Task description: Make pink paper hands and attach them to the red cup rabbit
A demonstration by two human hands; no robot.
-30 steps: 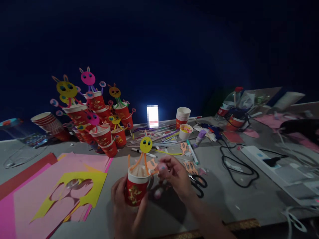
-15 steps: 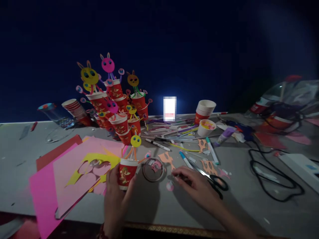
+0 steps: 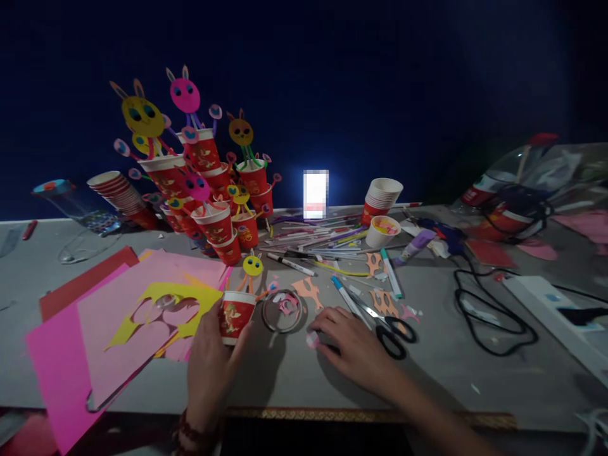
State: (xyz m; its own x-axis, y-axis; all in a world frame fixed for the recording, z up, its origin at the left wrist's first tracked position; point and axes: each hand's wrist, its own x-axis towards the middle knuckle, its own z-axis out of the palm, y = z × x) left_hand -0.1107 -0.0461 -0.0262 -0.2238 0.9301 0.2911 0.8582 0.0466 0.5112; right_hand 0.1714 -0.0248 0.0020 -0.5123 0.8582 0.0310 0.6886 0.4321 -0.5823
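My left hand (image 3: 213,342) is wrapped round a red paper cup (image 3: 237,316) with a white rim. A yellow bunny face (image 3: 253,266) on orange pipe-cleaner stems rises from that cup, and one stem ends in a small pink and blue paper paw (image 3: 272,286). My right hand (image 3: 349,345) is low over the table, its fingertips closed at the edge of a small pink paper disc (image 3: 312,340). A clear round lid or tape ring (image 3: 304,313) lies between the hands. Black-handled scissors (image 3: 389,329) and a blue-capped marker (image 3: 342,291) lie beyond my right hand.
Stacked red cups with bunny figures (image 3: 204,152) stand back left. Coloured paper sheets (image 3: 95,354) lie at left. Pipe cleaners (image 3: 313,237), a cup of paper pieces (image 3: 384,231), a glue gun (image 3: 444,234), a black cable (image 3: 494,351) and a power strip (image 3: 546,304) occupy the back and right.
My right hand has moved down and left onto the pink paper disc. My left hand stays round the cup. The whole view has shifted slightly.
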